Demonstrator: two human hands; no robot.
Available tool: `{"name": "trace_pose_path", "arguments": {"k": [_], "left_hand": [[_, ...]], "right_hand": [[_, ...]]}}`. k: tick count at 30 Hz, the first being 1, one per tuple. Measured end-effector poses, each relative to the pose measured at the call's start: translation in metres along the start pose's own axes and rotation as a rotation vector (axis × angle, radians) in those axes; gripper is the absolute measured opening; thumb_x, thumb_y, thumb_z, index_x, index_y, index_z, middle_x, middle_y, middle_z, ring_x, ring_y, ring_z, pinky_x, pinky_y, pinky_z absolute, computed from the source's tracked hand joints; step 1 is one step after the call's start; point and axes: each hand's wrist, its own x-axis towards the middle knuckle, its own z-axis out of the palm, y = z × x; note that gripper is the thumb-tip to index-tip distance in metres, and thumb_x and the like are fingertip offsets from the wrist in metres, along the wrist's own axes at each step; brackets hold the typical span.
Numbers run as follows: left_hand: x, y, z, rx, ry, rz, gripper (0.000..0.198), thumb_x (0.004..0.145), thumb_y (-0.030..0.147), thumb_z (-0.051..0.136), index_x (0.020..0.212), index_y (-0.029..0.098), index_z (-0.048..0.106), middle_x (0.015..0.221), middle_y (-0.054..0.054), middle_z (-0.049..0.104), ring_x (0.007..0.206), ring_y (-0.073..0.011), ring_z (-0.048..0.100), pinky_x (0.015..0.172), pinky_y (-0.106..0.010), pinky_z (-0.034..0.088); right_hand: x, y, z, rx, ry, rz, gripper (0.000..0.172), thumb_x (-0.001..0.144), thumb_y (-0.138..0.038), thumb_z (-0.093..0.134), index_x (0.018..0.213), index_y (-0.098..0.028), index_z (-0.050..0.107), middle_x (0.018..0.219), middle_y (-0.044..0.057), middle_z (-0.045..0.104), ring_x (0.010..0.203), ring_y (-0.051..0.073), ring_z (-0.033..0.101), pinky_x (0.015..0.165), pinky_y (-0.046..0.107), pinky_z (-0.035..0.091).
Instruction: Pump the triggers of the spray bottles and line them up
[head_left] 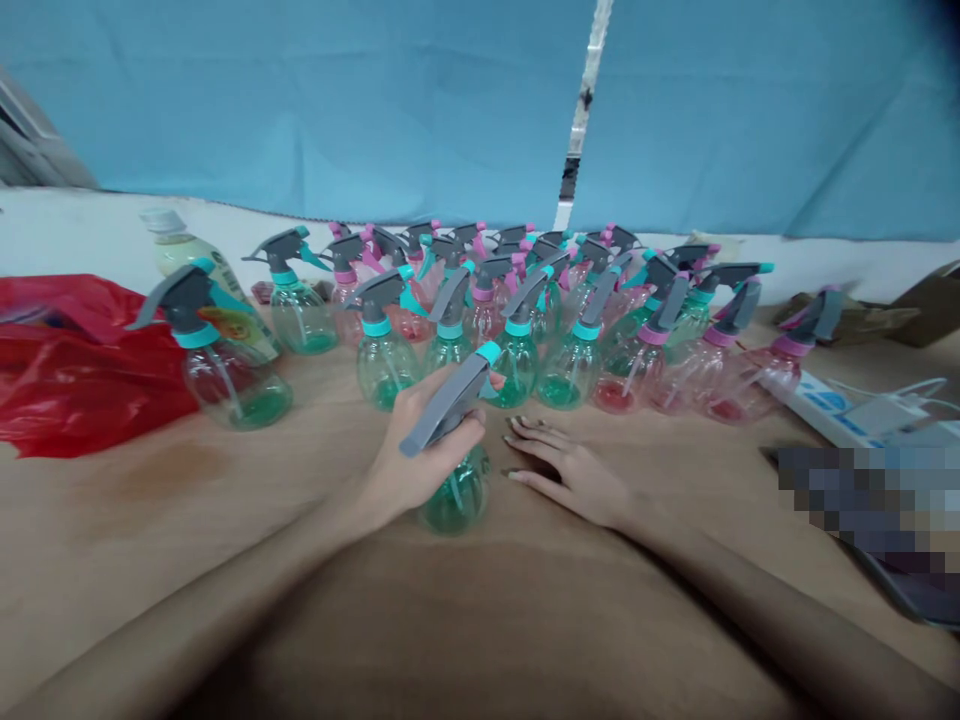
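My left hand [420, 445] is wrapped round the neck of a green spray bottle [454, 500] with a grey trigger head and turquoise nozzle. That bottle is upright at the middle of the table, and its collar is hidden by my fingers. To its right, my right hand [574, 470] lies on the tabletop with its fingers stretched out, holding nothing. Just beyond both hands is a front row of spray bottles, among them a green one [566, 375] with a turquoise collar and a pink one [626, 380] with a pink collar.
Several more spray bottles crowd behind the front row. Another green spray bottle [240, 385] stands at left, near a red plastic bag [82, 350] and a drink bottle [176, 245]. A power strip [825, 400] and a dark, partly blurred-out device [900, 590] lie at right.
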Motion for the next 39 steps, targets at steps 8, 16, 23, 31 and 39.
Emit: {"name": "trace_pose_path", "arguments": {"k": [8,16,23,31,39], "left_hand": [[-0.0002,-0.0007,0.0006,-0.012,-0.012,0.0,0.029,0.075,0.02,0.05,0.101,0.023,0.061,0.075,0.001,0.061,0.064,-0.0141,0.057,0.062,-0.026,0.047],[-0.0001,0.0015,0.0004,-0.022,0.001,-0.016,0.028,0.075,0.019,0.051,0.1,0.024,0.062,0.074,0.002,0.061,0.062,-0.0143,0.057,0.062,-0.028,0.047],[-0.0005,0.0012,-0.0011,-0.004,-0.017,-0.018,0.032,0.074,0.019,0.05,0.104,0.023,0.06,0.068,0.003,0.059,0.059,-0.014,0.055,0.056,-0.026,0.043],[0.0001,-0.0025,-0.0025,0.079,-0.006,0.046,0.017,0.072,0.017,0.049,0.084,0.023,0.06,0.065,0.005,0.053,0.054,-0.0109,0.047,0.054,-0.025,0.04],[0.0031,-0.0038,-0.0047,0.064,-0.022,0.041,0.013,0.071,0.02,0.048,0.081,0.022,0.057,0.069,0.003,0.056,0.059,-0.013,0.049,0.057,-0.026,0.041]], "right_hand": [[-0.0006,0.0006,0.001,-0.016,0.0,0.005,0.049,0.089,-0.049,0.042,0.131,-0.023,0.046,0.139,0.006,0.044,0.131,0.021,0.034,0.109,0.045,0.03],[-0.0004,0.0007,0.0018,-0.003,0.009,0.0,0.05,0.089,-0.049,0.042,0.131,-0.023,0.046,0.138,0.006,0.045,0.131,0.022,0.034,0.109,0.045,0.03],[0.0002,0.0004,0.0022,0.003,0.009,-0.001,0.049,0.089,-0.049,0.042,0.131,-0.024,0.046,0.138,0.005,0.044,0.131,0.022,0.035,0.108,0.045,0.03],[0.0001,0.0019,0.0033,-0.002,0.023,-0.011,0.05,0.088,-0.049,0.043,0.131,-0.023,0.046,0.138,0.006,0.045,0.131,0.022,0.035,0.108,0.046,0.03],[0.0001,0.0015,0.0029,-0.011,0.005,0.001,0.05,0.089,-0.049,0.042,0.131,-0.022,0.046,0.139,0.006,0.044,0.131,0.021,0.034,0.109,0.044,0.029]]}}
